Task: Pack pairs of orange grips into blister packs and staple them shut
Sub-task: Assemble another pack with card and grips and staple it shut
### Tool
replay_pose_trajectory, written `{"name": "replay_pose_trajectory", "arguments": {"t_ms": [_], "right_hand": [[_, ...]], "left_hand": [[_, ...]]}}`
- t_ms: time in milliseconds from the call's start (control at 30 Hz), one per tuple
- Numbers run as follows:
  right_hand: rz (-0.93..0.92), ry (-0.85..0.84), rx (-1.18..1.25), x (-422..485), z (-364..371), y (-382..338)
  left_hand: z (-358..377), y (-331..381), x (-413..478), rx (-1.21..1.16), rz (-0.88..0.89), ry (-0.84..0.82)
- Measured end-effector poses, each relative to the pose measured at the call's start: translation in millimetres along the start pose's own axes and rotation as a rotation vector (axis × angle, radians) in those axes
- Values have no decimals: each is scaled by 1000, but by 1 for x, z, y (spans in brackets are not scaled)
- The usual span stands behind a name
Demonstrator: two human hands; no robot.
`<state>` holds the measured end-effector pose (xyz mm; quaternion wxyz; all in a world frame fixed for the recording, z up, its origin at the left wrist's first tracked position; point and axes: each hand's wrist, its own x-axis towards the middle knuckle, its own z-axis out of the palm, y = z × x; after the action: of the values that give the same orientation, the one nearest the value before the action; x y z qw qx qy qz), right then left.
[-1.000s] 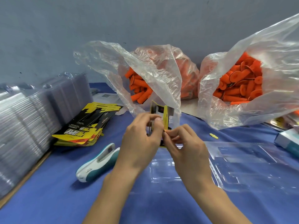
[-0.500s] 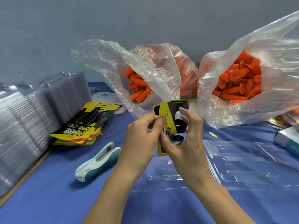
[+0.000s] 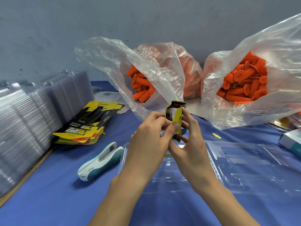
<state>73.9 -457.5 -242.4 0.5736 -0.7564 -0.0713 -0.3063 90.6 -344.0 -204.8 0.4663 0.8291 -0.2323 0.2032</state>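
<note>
A yellow and black card insert [image 3: 176,116] is bent into a curve between both hands above the table's middle. My left hand [image 3: 151,136] pinches its lower left edge and my right hand [image 3: 189,139] grips it from the right side. Beneath the hands an open clear blister pack [image 3: 244,162] lies flat on the blue cloth. Orange grips fill two clear plastic bags, one at the back centre [image 3: 143,90] and one at the back right [image 3: 244,84]. A white and teal stapler [image 3: 101,160] lies to the left of my left forearm.
A pile of flat yellow and black card inserts [image 3: 88,124] sits at the left. Stacks of clear blister packs [image 3: 32,119] line the left edge. A white and teal box [image 3: 291,141] lies at the right edge. A small yellow scrap [image 3: 216,135] rests on the cloth.
The card has gone from edge-on to curled round, its yellow side folding inward. Both hands rose slightly with it and the right fingers shifted up along its right edge.
</note>
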Motion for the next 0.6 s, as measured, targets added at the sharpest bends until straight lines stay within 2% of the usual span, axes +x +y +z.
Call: {"name": "replay_pose_trajectory", "arguments": {"t_ms": [200,267,333,500,600], "right_hand": [[33,35,198,8,-14,-6],[64,69,215,13,-23,-2],[84,90,207,15,-28,1],[-40,-22,42,7,-18,-1],[-19,-50,106,6,-13,0]], "left_hand": [[-5,-7,3,-104,-87,113],[-7,-13,6,-270,-208,146],[-8,-12,7,-519,-329,90],[5,-4,3,-516,-266,19],[10,1,-2,-528,-257,11]]}}
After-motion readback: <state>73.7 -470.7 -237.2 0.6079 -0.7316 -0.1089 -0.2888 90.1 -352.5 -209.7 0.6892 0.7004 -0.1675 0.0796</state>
